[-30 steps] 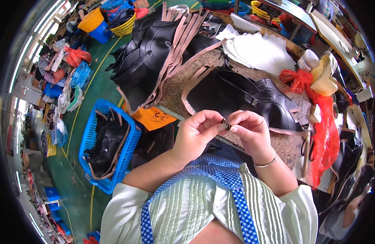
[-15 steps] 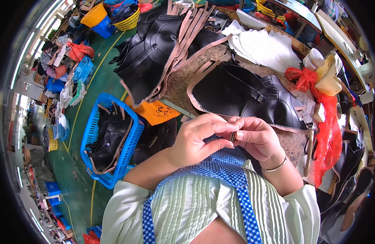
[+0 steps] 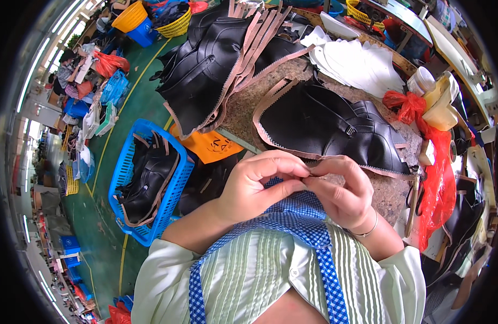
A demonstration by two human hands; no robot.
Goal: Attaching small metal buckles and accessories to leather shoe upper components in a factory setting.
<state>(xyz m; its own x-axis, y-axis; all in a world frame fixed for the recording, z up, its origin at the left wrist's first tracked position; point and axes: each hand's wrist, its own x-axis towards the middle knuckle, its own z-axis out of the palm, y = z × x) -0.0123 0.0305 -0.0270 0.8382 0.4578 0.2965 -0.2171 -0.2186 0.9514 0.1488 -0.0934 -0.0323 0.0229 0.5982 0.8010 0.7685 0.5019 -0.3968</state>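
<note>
Steadying the pinch should help: left hand (image 3: 254, 182) and right hand (image 3: 347, 193) meet, fingertips together over the bench's (image 3: 388, 195) near edge, any piece between them hidden. The upper (image 3: 316, 120) lies just beyond.

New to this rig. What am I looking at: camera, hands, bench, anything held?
No robot here, just a person's bare hands. Every picture comes from the left of two fisheye cameras worn on the head, looking down, so straight edges bend. Picture left is the person's left.

The left hand and right hand meet at the fingertips; anything pinched there is hidden.

On the speckled bench lie a black piece with a zigzag-cut edge, a pile of similar pieces and white sheets. A blue basket stands to the left.
</note>
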